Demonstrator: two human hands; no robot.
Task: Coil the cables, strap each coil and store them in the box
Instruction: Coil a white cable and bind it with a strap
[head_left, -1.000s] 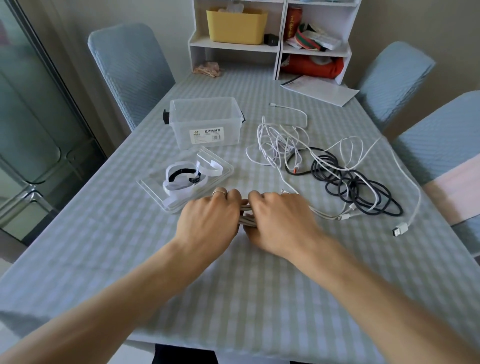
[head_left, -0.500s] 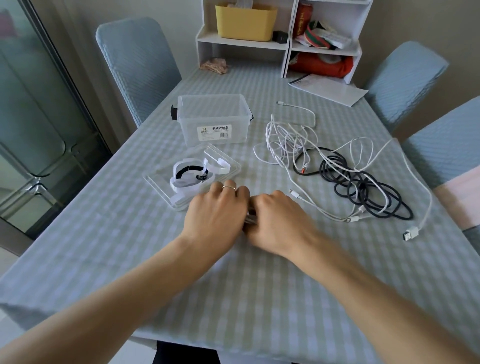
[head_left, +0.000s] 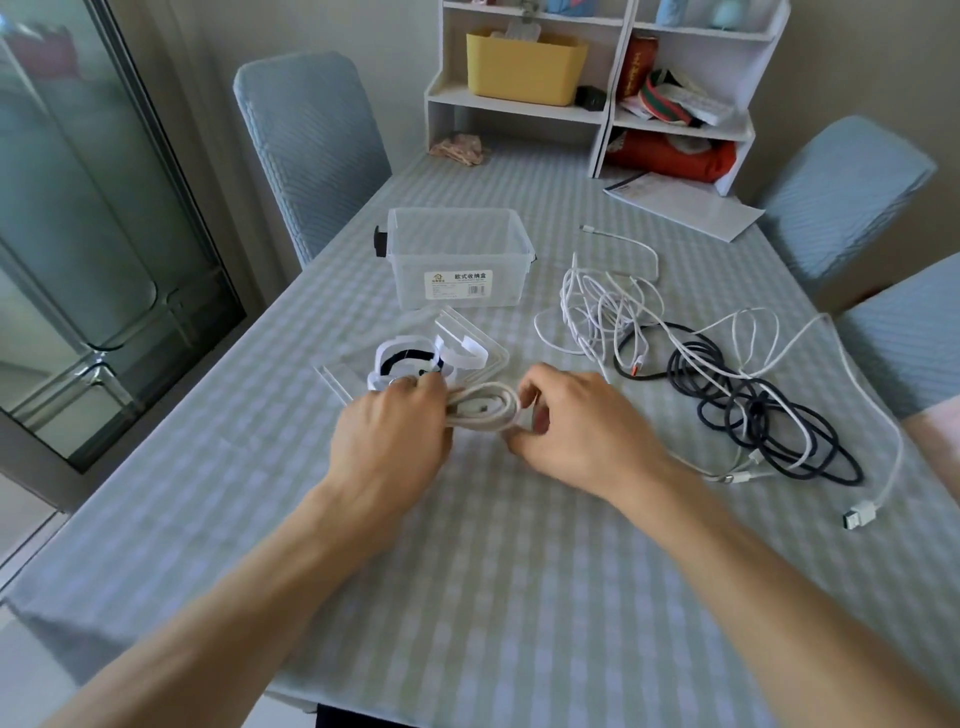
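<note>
Your left hand (head_left: 395, 431) grips one end of the white coil (head_left: 485, 408) with curled fingers; your right hand (head_left: 576, 426) pinches its other end. The clear box (head_left: 457, 260) sits beyond both hands, loose cables (head_left: 727, 374) beyond your right.

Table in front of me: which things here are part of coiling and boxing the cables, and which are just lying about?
Part of the job:
white coil, held by left hand and right hand
clear storage box
straps on the box lid
loose white cables
black cable

Lying about:
yellow bin
white shelf unit
paper
</note>
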